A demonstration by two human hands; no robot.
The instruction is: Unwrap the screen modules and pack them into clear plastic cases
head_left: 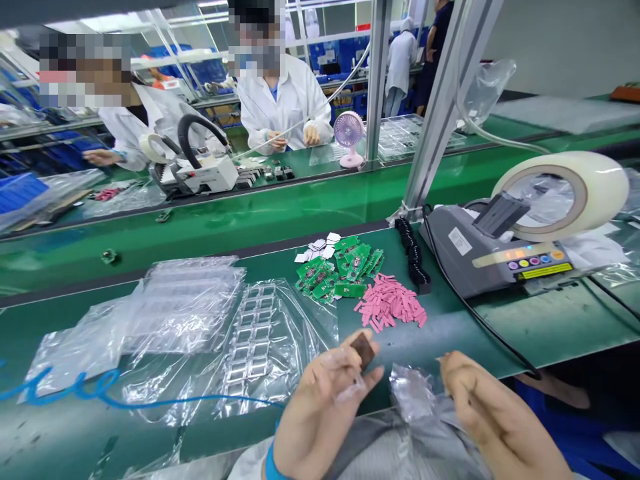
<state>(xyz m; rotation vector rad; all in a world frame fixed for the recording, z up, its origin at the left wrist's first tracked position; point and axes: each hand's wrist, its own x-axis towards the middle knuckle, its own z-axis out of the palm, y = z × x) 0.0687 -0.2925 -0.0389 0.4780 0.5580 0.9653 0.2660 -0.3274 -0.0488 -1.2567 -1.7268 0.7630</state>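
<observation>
My left hand [327,400] is closed around a small flat dark brown piece [363,349], gripped near the fingertips. A scrap of clear film [350,390] shows against its fingers, and a blue band circles the wrist. To the right, my right hand [487,407] has its thumb and fingers pinched together; whatever is between them is too small to make out. Between the hands lies a crumpled clear plastic bag [413,392] at the table's front edge. Beyond them are a heap of pink strips [391,302], a pile of green circuit boards [340,270] and white square pieces [319,247].
A tape dispenser [480,253] with a large roll stands at right, its black cable crossing the table. Black parts [413,257] form a row beside it. Clear plastic trays [250,337] and bags lie left, near a blue coiled cord [165,401]. People in white coats work opposite.
</observation>
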